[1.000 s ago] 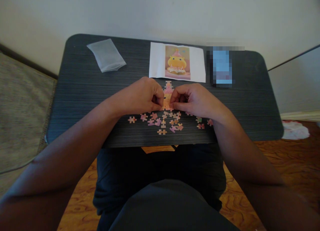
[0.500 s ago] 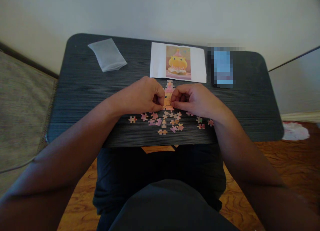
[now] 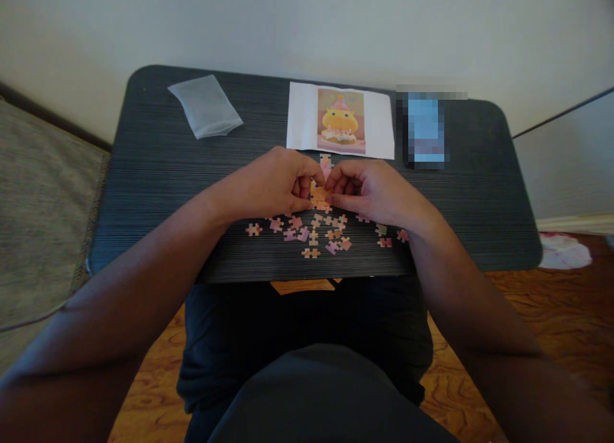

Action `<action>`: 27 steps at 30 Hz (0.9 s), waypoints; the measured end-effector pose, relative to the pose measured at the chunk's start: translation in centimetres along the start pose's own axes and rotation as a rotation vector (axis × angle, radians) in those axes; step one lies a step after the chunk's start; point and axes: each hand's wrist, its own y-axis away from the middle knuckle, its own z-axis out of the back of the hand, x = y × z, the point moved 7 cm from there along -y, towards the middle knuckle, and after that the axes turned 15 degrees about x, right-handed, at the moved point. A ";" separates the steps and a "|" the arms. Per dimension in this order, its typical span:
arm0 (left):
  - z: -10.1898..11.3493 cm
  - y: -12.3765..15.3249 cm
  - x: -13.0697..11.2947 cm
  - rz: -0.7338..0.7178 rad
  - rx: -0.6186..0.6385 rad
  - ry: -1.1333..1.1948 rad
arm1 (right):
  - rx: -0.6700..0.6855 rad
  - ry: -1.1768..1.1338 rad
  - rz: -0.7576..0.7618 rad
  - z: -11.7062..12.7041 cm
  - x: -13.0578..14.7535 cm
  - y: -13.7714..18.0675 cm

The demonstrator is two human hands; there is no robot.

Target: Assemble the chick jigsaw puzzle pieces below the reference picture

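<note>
A small strip of joined jigsaw pieces [image 3: 320, 194] lies on the dark table [image 3: 158, 174], mostly orange and pink. My left hand [image 3: 273, 182] and my right hand [image 3: 371, 190] meet over it, fingers curled and pinched on its two sides, fingertips nearly touching and covering most of it. Several loose puzzle pieces [image 3: 311, 233] are scattered on the table just in front of both hands.
A printed reference picture [image 3: 339, 119] of a yellow character lies behind the hands. A clear plastic bag [image 3: 205, 105] sits at the back left, a blurred blue object [image 3: 426, 131] at the back right. The table's near edge is over my lap; wooden floor shows below.
Both hands have closed in tighter over the joined pieces, so less of the strip shows between them. Nothing else has moved.
</note>
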 end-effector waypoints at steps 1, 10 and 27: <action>0.0 0.0 0.0 -0.003 0.003 0.002 | 0.003 0.002 -0.001 0.0 0.0 0.0; -0.2 -0.1 0.2 -0.004 0.011 0.084 | 0.006 0.010 0.009 0.0 -0.1 -0.2; -0.6 -0.8 0.8 -0.006 0.010 0.211 | 0.002 -0.011 0.029 -0.1 -0.2 -0.4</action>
